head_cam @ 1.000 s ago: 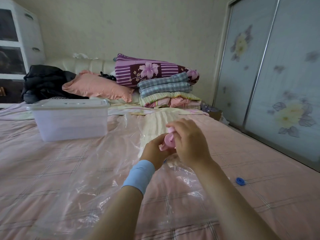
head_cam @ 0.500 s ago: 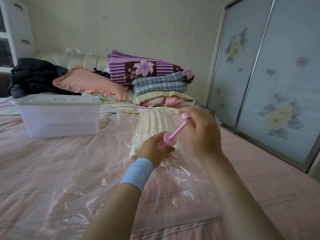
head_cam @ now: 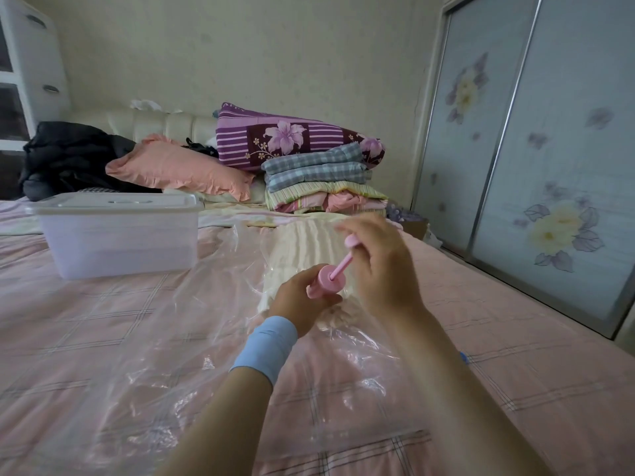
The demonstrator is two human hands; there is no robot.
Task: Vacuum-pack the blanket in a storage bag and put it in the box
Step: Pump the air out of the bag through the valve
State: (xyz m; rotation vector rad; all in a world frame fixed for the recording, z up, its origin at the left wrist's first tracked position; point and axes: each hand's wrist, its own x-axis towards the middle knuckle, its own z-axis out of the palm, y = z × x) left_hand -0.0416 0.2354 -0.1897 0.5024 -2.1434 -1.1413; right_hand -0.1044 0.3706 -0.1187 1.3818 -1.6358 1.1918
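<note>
The left hand (head_cam: 302,304) is gripping a pink pump (head_cam: 326,281); the right hand (head_cam: 381,266) is pinching its raised plunger handle (head_cam: 351,241), above the bag (head_cam: 171,355).

A home bedroom: bed (head_cam: 103,338) with pillow (head_cam: 178,170), folded bedding (head_cam: 319,180), and sliding wardrobe doors (head_cam: 549,149).

The left hand (head_cam: 299,304) grips a pink hand pump (head_cam: 330,280) over the clear storage bag (head_cam: 165,345) on the bed (head_cam: 515,372). The right hand (head_cam: 381,269) pinches its drawn-out plunger (head_cam: 343,261).

Bare bedspread (head_cam: 68,321) lies open before the box (head_cam: 117,235); folded bedding (head_cam: 319,187) stands behind the bag (head_cam: 165,355).
</note>
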